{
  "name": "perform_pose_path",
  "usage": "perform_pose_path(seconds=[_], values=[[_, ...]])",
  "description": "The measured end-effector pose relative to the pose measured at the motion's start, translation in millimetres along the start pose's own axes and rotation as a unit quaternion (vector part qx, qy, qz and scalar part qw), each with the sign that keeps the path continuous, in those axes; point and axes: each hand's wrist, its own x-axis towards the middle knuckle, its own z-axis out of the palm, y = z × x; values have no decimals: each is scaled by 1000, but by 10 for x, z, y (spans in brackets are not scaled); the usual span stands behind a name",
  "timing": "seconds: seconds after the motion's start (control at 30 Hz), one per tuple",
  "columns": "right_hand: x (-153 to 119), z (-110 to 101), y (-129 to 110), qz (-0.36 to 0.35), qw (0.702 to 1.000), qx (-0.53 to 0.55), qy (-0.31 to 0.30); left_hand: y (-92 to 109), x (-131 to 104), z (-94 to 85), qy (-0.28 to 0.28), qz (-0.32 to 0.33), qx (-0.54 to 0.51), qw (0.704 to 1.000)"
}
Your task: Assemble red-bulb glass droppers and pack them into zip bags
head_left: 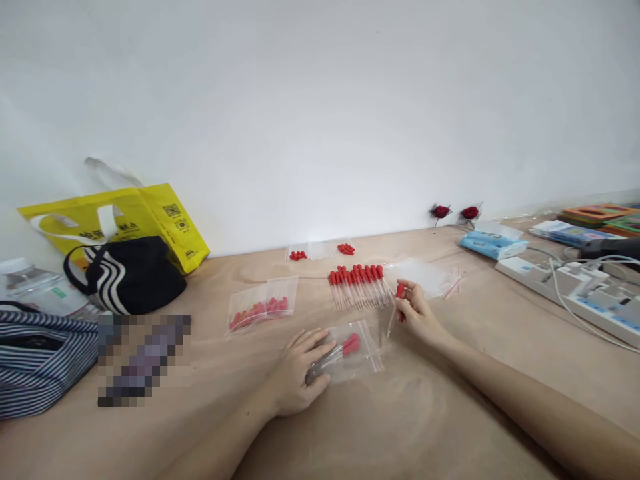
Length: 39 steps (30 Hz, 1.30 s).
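My right hand (416, 315) pinches a glass dropper (399, 293) by its red rubber bulb, the thin clear tube pointing down toward the table. My left hand (299, 373) lies with fingers spread on the end of a clear zip bag (369, 350). Inside that bag are droppers with red bulbs (351, 344); their exact number is unclear. Just beyond my hands, a row of several droppers (357, 283) lies side by side, red bulbs toward the wall.
Zip bags of red bulbs (260, 310) lie to the left, with loose-looking red bulbs (346, 249) farther back. Flat plastic bags (423, 275) sit behind my right hand. A power strip (575, 293) and tissue pack (493, 243) are right; a black pouch (135, 273) and yellow bag (175, 227) left.
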Motion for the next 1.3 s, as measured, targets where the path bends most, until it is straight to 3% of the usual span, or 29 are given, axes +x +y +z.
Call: perform_pose_path(seconds=[0.2, 0.5, 0.6, 0.8, 1.03, 1.1, 1.23, 1.3], values=[[-133, 158, -2, 7, 998, 44, 54, -19, -4, 14, 11, 8, -3, 1000], [-302, 265, -108, 84, 988, 129, 18, -43, -9, 45, 9, 6, 1, 1000], [-374, 268, -120, 96, 987, 128, -20, -14, -8, 26, 12, 5, 1, 1000], [-391, 215, -92, 75, 984, 36, -155, -11, -7, 21, 18, 10, 2, 1000], [-340, 185, -170, -4, 946, -21, -323, -15, -2, 25, 18, 13, 14, 1000], [-348, 211, -177, -14, 946, -49, -321, -18, -4, 32, 17, 12, 17, 1000], [-361, 261, -145, 20, 960, -144, -241, -6, -3, 21, 7, 11, 17, 1000], [-292, 236, -119, 29, 956, -143, -254, 7, -1, 4, 3, 13, 14, 1000]])
